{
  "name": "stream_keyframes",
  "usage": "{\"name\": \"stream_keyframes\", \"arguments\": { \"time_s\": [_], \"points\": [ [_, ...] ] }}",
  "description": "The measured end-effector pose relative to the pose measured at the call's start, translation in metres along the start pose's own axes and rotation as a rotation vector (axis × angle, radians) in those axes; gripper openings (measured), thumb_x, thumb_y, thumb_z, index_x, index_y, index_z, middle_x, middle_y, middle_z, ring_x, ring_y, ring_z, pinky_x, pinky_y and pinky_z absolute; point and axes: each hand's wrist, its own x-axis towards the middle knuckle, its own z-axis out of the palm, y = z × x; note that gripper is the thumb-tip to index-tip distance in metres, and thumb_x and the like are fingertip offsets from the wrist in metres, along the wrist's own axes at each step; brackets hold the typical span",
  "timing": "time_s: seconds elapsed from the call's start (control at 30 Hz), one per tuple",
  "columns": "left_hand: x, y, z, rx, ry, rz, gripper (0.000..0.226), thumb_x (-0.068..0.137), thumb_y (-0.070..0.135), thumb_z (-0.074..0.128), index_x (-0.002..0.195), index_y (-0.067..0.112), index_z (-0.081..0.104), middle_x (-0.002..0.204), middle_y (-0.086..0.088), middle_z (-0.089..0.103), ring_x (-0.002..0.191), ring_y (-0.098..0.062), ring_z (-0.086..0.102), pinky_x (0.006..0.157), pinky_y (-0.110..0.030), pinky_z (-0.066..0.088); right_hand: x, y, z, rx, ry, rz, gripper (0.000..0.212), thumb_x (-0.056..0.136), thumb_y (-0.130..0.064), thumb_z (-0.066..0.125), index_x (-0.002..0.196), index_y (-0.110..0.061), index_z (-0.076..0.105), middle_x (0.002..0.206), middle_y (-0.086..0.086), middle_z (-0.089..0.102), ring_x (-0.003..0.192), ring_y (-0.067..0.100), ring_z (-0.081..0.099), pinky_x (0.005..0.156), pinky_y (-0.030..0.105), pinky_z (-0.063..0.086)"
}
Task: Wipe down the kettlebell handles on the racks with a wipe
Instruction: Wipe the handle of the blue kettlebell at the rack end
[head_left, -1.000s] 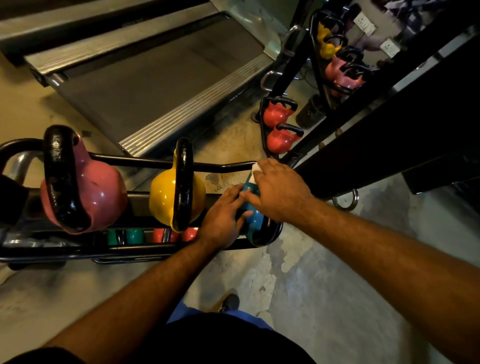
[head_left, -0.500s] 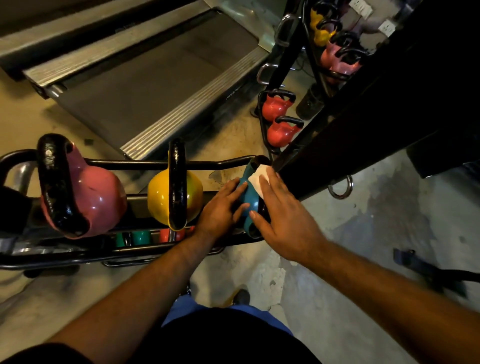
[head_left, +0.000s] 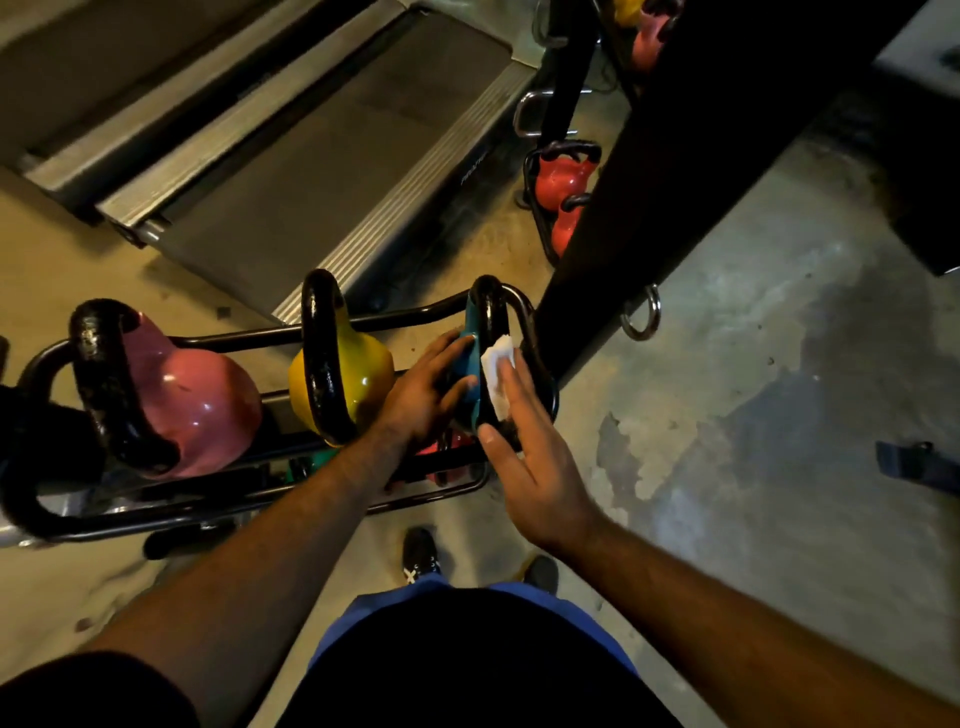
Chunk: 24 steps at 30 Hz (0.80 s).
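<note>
Right hand (head_left: 530, 457) grip presses wipe (head_left: 497, 371) flat-fingered against teal kettlebell's handle (head_left: 488, 317).

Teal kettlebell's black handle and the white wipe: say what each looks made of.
Black handle: seemingly cast metal with a glossy black coating; it catches highlights and looks slightly pitted. White wipe: soft thin paper or nonwoven cloth, matte, crumpled under the right hand.

Right hand (head_left: 535, 462) presses white wipe (head_left: 498, 371) on teal kettlebell (head_left: 470, 364); left hand (head_left: 421, 395) steadies it.
</note>
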Motion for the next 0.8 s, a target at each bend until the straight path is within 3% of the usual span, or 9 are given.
{"name": "stream_keyframes", "arguments": {
  "time_s": [0.03,0.1,0.17,0.23,0.33,0.4,0.47,0.57,0.8],
  "points": [
    [0.001,0.0,0.001,0.006,-0.011,0.013,0.07,0.09,0.051,0.048,0.151,0.02,0.036,0.161,-0.002,0.024,0.144,-0.007,0.023,0.113,-0.008,0.018,-0.004,0.0,0.002,0.049,0.011,0.026,0.07,0.101,-0.037,0.042,0.161,-0.031,0.006,0.166,-0.021,0.001,0.149,-0.01,0.009,0.124,0.037,0.025],
    [0.003,-0.003,0.001,0.012,-0.034,0.03,0.07,0.092,0.057,0.047,0.152,0.022,0.035,0.161,-0.001,0.026,0.147,-0.013,0.025,0.121,-0.031,0.025,-0.012,0.006,0.008,0.11,0.015,0.069,0.071,0.099,-0.043,0.042,0.158,-0.036,0.004,0.164,-0.024,0.003,0.146,-0.016,0.008,0.125,0.033,0.021],
    [0.005,-0.008,0.0,-0.003,-0.037,0.039,0.067,0.095,0.054,0.047,0.15,0.018,0.038,0.159,-0.001,0.029,0.147,-0.017,0.029,0.118,-0.047,0.03,-0.017,0.014,0.013,0.135,0.007,0.088,0.072,0.099,-0.05,0.042,0.159,-0.04,0.002,0.166,-0.018,0.009,0.149,-0.007,0.015,0.124,0.038,0.026],
    [0.005,-0.011,0.001,-0.027,-0.044,0.008,0.063,0.096,0.049,0.05,0.148,0.015,0.041,0.157,-0.003,0.032,0.145,-0.02,0.032,0.117,-0.051,0.031,-0.015,0.023,0.015,0.125,0.017,0.082,0.075,0.097,-0.059,0.04,0.159,-0.04,0.002,0.167,-0.009,0.018,0.15,0.005,0.026,0.118,0.046,0.036],
    [0.003,0.006,-0.004,-0.056,-0.069,-0.074,0.051,0.097,0.032,0.058,0.146,0.03,0.042,0.158,0.003,0.031,0.144,-0.015,0.034,0.118,-0.042,0.031,-0.005,0.022,0.017,0.16,0.06,0.098,0.078,0.093,-0.066,0.038,0.16,-0.035,0.01,0.161,-0.001,0.033,0.145,0.014,0.038,0.113,0.049,0.042],
    [0.0,0.017,-0.005,-0.089,-0.07,-0.097,0.05,0.096,0.027,0.06,0.14,0.034,0.038,0.15,-0.004,0.044,0.135,-0.012,0.044,0.111,-0.03,0.039,-0.006,0.019,0.02,0.145,0.065,0.067,0.076,0.097,-0.06,0.038,0.16,-0.031,0.01,0.159,0.001,0.037,0.144,0.013,0.039,0.114,0.046,0.041],
    [-0.004,0.021,-0.003,-0.178,-0.051,-0.145,0.046,0.093,0.026,0.061,0.136,0.023,0.044,0.121,0.0,0.063,0.107,0.002,0.061,0.092,-0.019,0.049,-0.017,0.024,0.026,0.084,0.035,0.009,0.072,0.101,-0.051,0.041,0.161,-0.025,0.011,0.157,0.003,0.039,0.141,0.014,0.042,0.112,0.044,0.043],
    [-0.007,0.015,-0.002,-0.201,-0.03,-0.222,0.038,0.09,0.009,0.063,0.126,0.008,0.05,0.092,0.005,0.06,0.076,0.01,0.062,0.073,-0.012,0.049,-0.022,0.036,0.03,0.043,0.033,-0.044,0.065,0.101,-0.042,0.048,0.156,-0.017,0.026,0.149,0.005,0.046,0.135,0.018,0.048,0.104,0.047,0.048],
    [-0.005,0.03,0.002,-0.126,-0.02,-0.188,0.027,0.1,-0.005,0.045,0.125,0.004,0.047,0.093,0.003,0.058,0.07,0.01,0.063,0.063,-0.006,0.047,-0.012,0.028,0.032,0.117,0.049,-0.02,0.077,0.097,-0.054,0.049,0.159,-0.025,0.014,0.156,0.001,0.039,0.142,0.015,0.04,0.11,0.045,0.046]
  ]
}}
